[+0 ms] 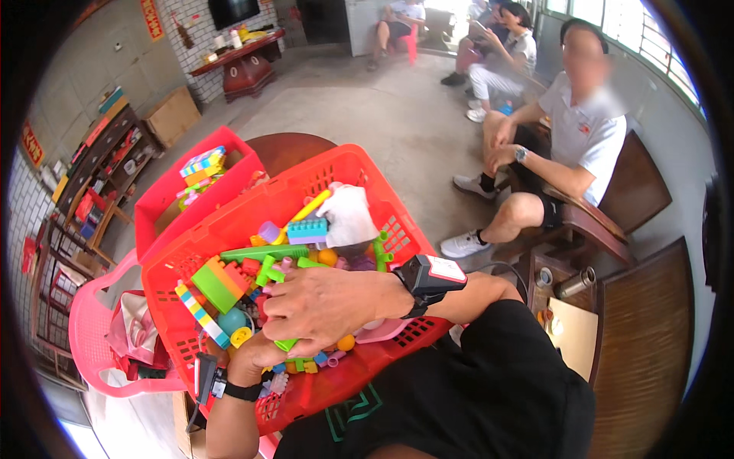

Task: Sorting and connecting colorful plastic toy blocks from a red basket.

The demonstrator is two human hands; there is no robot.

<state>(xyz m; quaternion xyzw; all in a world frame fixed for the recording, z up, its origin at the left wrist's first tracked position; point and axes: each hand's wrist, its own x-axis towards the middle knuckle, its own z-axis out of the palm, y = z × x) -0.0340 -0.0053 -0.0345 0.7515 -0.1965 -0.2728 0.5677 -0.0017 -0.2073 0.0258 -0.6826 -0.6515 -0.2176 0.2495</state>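
- Right at the fingertips: a small green piece (286, 344), low among the loose toy pieces, the hands directly over it.
- Around it, the red basket (256, 216), tilted in view, its near side against the person's front, presumably to keep everything within reach.
- Inside, a green-and-orange block stack (220, 283) and a striped brick bar (202, 314) lie jumbled; they look tipped in rather than arranged.
- Now the hands! The right hand (325, 304) reaches across from the right, fingers bent downward and slightly spread; whether they grip the green piece, I cannot tell.
- The left hand (264, 350) comes up from below, mostly tucked under the right; its fingers are hidden, so its hold can't be called.
- Just beyond the basket, a red box (164, 187) with more bricks, close enough, I'd judge, for easy transfer.
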